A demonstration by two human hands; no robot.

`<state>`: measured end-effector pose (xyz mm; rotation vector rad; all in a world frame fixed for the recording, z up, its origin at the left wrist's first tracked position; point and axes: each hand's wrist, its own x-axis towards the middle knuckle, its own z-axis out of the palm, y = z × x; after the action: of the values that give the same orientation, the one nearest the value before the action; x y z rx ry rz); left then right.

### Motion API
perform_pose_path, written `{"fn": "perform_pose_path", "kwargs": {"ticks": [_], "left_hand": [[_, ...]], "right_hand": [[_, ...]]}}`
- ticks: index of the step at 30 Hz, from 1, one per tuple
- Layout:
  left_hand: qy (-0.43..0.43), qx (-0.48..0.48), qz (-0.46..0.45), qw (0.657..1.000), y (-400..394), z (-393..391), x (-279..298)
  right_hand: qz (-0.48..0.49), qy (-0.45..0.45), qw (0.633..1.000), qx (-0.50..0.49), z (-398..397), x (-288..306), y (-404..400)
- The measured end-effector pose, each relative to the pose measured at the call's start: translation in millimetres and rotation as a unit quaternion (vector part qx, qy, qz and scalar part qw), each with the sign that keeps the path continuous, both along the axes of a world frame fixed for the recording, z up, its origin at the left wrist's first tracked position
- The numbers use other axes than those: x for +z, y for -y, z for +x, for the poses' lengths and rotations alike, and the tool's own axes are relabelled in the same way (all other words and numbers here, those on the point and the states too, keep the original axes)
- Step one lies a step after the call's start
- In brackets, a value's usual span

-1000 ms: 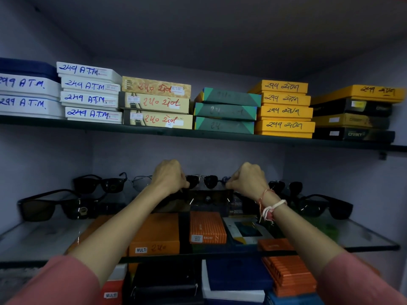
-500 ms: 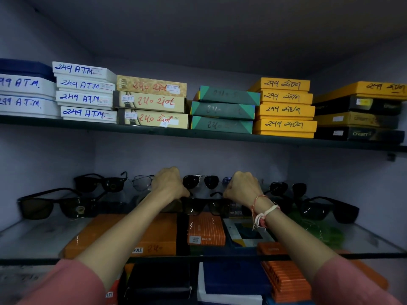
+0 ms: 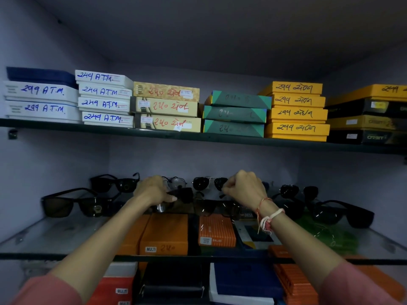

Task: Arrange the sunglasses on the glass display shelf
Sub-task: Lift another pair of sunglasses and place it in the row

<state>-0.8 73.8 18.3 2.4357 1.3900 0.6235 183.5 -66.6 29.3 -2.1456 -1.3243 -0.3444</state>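
Observation:
Both my hands reach over the glass display shelf [image 3: 55, 236] and hold one pair of dark sunglasses [image 3: 209, 205] by its ends, low over the middle of the shelf. My left hand [image 3: 154, 190] is closed on its left temple, my right hand [image 3: 246, 188] on its right end. Several other sunglasses stand on the shelf: a large dark pair [image 3: 72, 204] at the left, a black pair [image 3: 114, 183] behind it, a clear-lensed pair [image 3: 176, 182], a round-lensed pair [image 3: 208, 183] at the back, and dark pairs [image 3: 343, 213] at the right.
An upper shelf [image 3: 198, 137] just above my hands carries stacks of white, beige, green, yellow and black boxes. Under the glass lie orange, blue and black boxes [image 3: 165, 234]. Walls close the shelf at the left, back and right.
The view has dropped a little and come closer. My hands, still holding the sunglasses, have moved slightly back toward the rear row.

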Motion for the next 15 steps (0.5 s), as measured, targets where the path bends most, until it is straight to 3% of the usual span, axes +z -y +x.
{"fn": "perform_pose_path", "kwargs": {"ticks": [7,11,15], "left_hand": [[0.122,-0.018,0.152,0.981,0,-40,6],[0.129,-0.106,0.172,0.971,5,-53,8],[0.147,-0.127,0.184,0.964,7,-60,6]], "right_hand": [[0.069,-0.025,0.995,0.071,-28,9,-14],[0.078,-0.065,0.987,0.125,-51,15,-33],[0.029,-0.096,0.984,0.148,-62,12,-39]]}}
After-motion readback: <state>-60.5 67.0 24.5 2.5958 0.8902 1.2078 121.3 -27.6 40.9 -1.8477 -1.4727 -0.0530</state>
